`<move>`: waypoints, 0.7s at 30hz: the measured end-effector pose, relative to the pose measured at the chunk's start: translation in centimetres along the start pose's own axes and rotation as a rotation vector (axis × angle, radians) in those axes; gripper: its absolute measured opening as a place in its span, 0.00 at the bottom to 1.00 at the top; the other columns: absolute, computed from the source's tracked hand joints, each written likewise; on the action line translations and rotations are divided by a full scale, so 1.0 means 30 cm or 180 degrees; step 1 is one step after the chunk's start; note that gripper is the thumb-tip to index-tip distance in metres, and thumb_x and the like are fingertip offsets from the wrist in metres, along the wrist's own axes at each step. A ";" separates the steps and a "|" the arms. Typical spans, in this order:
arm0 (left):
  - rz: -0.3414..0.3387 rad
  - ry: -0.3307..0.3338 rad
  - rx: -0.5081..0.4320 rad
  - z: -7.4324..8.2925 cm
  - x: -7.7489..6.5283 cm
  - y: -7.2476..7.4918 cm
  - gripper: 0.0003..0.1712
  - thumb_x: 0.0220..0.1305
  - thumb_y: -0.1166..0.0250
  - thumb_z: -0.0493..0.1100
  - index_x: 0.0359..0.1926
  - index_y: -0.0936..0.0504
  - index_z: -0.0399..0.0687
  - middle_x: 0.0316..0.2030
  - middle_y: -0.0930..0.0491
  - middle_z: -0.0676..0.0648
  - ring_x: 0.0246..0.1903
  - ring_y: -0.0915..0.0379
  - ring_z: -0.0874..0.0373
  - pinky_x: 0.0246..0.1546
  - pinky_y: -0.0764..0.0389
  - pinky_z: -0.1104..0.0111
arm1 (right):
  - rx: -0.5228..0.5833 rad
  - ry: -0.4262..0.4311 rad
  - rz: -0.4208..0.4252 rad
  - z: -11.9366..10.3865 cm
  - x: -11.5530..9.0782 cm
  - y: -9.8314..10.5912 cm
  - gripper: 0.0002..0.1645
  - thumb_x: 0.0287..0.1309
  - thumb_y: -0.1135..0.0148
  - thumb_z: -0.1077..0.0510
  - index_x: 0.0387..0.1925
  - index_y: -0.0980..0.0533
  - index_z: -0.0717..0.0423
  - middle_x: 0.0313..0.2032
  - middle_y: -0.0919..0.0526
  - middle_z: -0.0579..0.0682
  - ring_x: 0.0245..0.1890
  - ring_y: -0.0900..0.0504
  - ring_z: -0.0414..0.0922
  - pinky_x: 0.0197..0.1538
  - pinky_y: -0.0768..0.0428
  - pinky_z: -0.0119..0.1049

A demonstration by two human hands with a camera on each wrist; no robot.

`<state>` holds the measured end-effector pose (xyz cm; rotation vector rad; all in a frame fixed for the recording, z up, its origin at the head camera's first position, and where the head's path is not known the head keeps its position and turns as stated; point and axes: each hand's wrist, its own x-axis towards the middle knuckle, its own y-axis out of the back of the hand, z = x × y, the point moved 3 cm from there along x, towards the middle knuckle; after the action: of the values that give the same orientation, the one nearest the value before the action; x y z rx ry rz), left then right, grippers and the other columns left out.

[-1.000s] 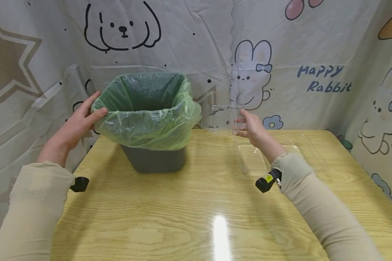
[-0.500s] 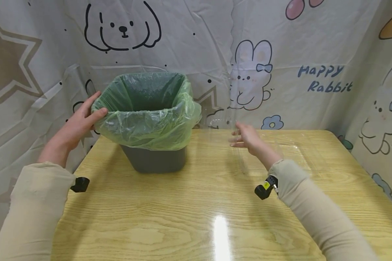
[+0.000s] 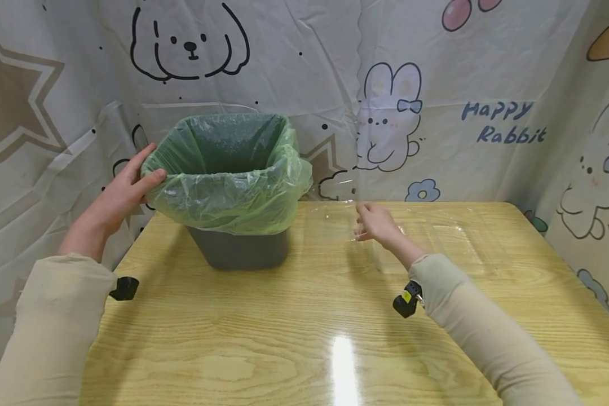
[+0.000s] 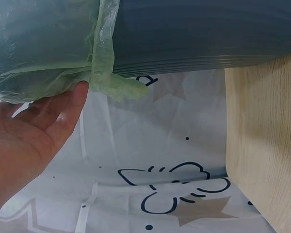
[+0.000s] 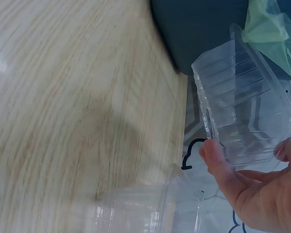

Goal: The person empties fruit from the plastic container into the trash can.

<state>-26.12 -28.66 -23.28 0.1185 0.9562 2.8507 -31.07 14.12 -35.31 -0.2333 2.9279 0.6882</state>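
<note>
In the head view my left hand (image 3: pixel 124 183) rests against the left corner of a grey trash bin (image 3: pixel 243 251), its fingers spread over the green bag lining the rim. The left wrist view shows those fingertips touching the bag (image 4: pixel 43 73) from outside. To the right of the bin, my right hand (image 3: pixel 378 225) pinches a clear plastic container (image 3: pixel 330 223) by its edge. In the right wrist view the ribbed wall of that container (image 5: pixel 247 97) stands tilted between thumb and fingers, close to the bin. Its transparent outline is faint in the head view.
More clear plastic containers (image 3: pixel 457 242) lie on the wooden table (image 3: pixel 233 338) behind and right of my right hand. A printed fabric curtain (image 3: pixel 309 67) hangs along the back and sides. The bin stands near the table's back left.
My right hand has come down and slightly left, lowering the clear container from in front of the curtain toward the table. My left hand and the bin have stayed in place.
</note>
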 end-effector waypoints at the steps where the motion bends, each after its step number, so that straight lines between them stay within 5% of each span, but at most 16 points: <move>1: 0.0002 -0.0001 0.0005 0.000 0.000 0.000 0.37 0.68 0.59 0.60 0.68 0.72 0.75 0.70 0.74 0.47 0.31 0.46 0.59 0.46 0.45 0.50 | -0.0092 0.0020 0.0005 0.000 0.001 -0.004 0.31 0.69 0.69 0.50 0.63 0.44 0.70 0.53 0.32 0.70 0.38 0.21 0.58 0.35 0.19 0.37; 9: -0.0011 0.0010 0.0004 -0.003 0.000 -0.002 0.36 0.68 0.59 0.60 0.68 0.72 0.76 0.70 0.75 0.48 0.39 0.45 0.56 0.45 0.46 0.51 | -0.1013 0.0089 -0.0008 -0.003 -0.006 -0.038 0.28 0.68 0.71 0.51 0.52 0.33 0.68 0.33 0.26 0.60 0.24 0.22 0.46 0.27 0.20 0.33; 10: -0.0001 0.0011 0.0023 -0.003 0.000 -0.001 0.36 0.68 0.59 0.60 0.68 0.71 0.76 0.70 0.74 0.48 0.34 0.46 0.56 0.44 0.47 0.53 | -0.1102 0.0094 -0.0014 -0.002 -0.006 -0.040 0.28 0.67 0.71 0.52 0.50 0.32 0.68 0.31 0.26 0.60 0.22 0.22 0.45 0.26 0.20 0.32; 14: 0.0008 -0.0006 0.0027 -0.003 0.000 -0.001 0.36 0.68 0.59 0.60 0.68 0.71 0.76 0.70 0.74 0.48 0.34 0.46 0.56 0.44 0.46 0.53 | -0.1237 0.0084 -0.0010 -0.001 -0.006 -0.046 0.25 0.67 0.69 0.54 0.47 0.31 0.69 0.27 0.26 0.57 0.17 0.23 0.43 0.26 0.20 0.34; 21: 0.0000 0.0000 0.0020 0.001 -0.002 -0.001 0.36 0.68 0.59 0.60 0.67 0.72 0.76 0.70 0.74 0.48 0.42 0.49 0.52 0.43 0.47 0.53 | -0.1416 0.0002 0.0054 0.001 -0.011 -0.053 0.18 0.64 0.65 0.57 0.26 0.32 0.61 0.19 0.26 0.53 0.14 0.21 0.43 0.26 0.21 0.35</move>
<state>-26.04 -28.62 -23.29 0.1191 0.9650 2.8479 -30.45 12.77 -35.97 -0.2476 2.7401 1.3355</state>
